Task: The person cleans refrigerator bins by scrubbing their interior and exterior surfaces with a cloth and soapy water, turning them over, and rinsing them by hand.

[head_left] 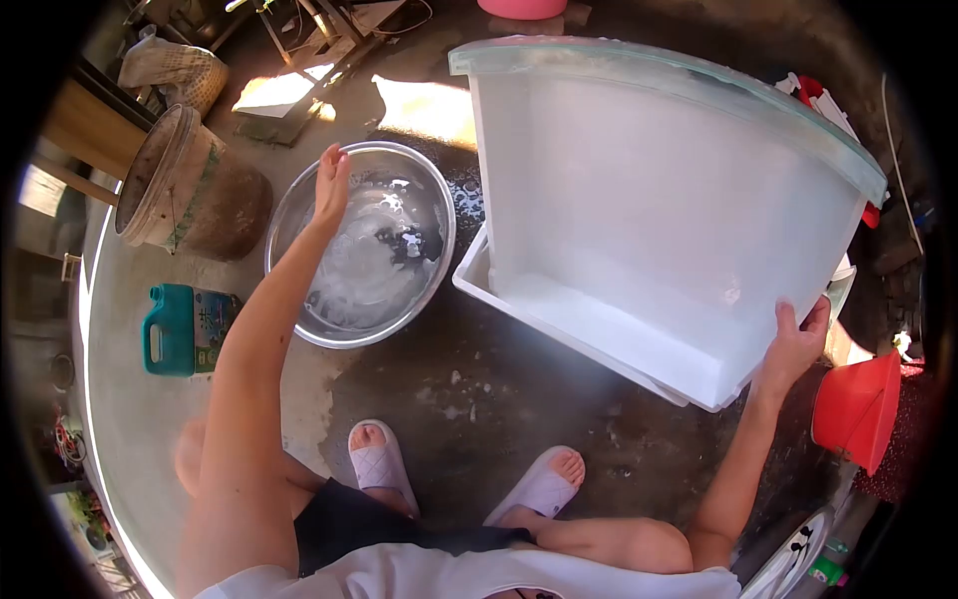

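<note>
A large white plastic bin [649, 200] with a pale green translucent rim stands tilted on the wet floor, its inside facing me. My right hand [798, 344] grips the bin's right edge, thumb on the inner side and fingers behind. My left hand [331, 188] is raised over the far left part of a round metal basin [446, 215], fingers stretched and seen edge-on. Nothing shows in that hand. Cloudy, sudsy water [364, 270] lies in the basin.
Left of the basin are a dirty bucket [215, 195] and a teal jug [172, 329] with a label. A red bucket [856, 409] stands at the right. My slippered feet [384, 464] are below the basin and bin. A pink tub [521, 8] shows at the top.
</note>
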`<move>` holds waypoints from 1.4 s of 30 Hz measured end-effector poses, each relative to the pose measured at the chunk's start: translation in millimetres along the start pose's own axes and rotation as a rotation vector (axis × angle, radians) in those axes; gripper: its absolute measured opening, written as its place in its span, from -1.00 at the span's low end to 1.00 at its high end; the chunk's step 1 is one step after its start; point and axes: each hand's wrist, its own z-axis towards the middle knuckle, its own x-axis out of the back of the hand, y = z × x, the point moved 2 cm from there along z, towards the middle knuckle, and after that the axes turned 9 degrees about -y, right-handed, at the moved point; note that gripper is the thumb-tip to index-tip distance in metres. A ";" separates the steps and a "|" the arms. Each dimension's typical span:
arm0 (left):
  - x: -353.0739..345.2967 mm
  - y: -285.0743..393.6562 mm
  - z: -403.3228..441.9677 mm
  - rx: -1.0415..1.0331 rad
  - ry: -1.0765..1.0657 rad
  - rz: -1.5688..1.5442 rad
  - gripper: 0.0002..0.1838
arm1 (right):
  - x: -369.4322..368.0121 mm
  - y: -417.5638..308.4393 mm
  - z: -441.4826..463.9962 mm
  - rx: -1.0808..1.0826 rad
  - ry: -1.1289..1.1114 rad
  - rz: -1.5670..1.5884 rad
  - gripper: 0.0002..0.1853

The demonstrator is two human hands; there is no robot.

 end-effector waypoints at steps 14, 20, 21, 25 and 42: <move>-56.1 -198.8 -86.2 0.498 0.269 -1.268 -0.82 | 21.2 -7.6 -26.5 -0.275 0.055 0.356 -0.61; -129.8 217.6 -49.1 0.240 -0.464 -1.106 -0.79 | 12.0 -33.4 -6.3 -0.273 -0.017 0.311 -0.63; -143.5 250.1 -43.3 0.144 -0.562 -1.062 -0.70 | 10.8 -40.4 -3.3 -0.251 -0.042 0.316 -0.64; -168.3 273.6 -42.7 0.053 -0.525 -0.630 -0.59 | 7.1 -45.3 0.9 -0.190 -0.042 0.348 -0.67; -70.0 -126.5 -68.2 0.652 0.023 -1.318 -0.74 | 8.8 14.5 -0.1 -0.210 0.026 0.373 -0.76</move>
